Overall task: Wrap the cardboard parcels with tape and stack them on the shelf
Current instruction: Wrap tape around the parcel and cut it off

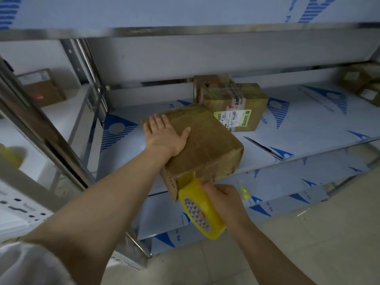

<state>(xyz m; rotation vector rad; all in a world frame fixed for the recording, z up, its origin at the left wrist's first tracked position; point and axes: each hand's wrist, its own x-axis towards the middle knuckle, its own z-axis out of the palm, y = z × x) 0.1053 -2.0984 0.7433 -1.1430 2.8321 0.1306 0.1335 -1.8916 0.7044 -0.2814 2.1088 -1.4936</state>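
A brown cardboard parcel point(207, 138) lies on the metal shelf point(308, 120), its near end jutting over the shelf's front edge. My left hand point(164, 136) presses flat on its top with straight fingers. Below the overhanging end, my right hand point(224, 200) grips a yellow tape roll point(197, 210), fingers through its core. A strip of tape runs from the roll up onto the parcel's near face.
Two taped parcels point(234, 103) with labels stand behind the one under my hand. More parcels sit at the far right point(364, 83) and on the left rack point(43, 89). A knife point(263, 148) lies on the shelf to the right. A lower shelf point(287, 194) lies beneath.
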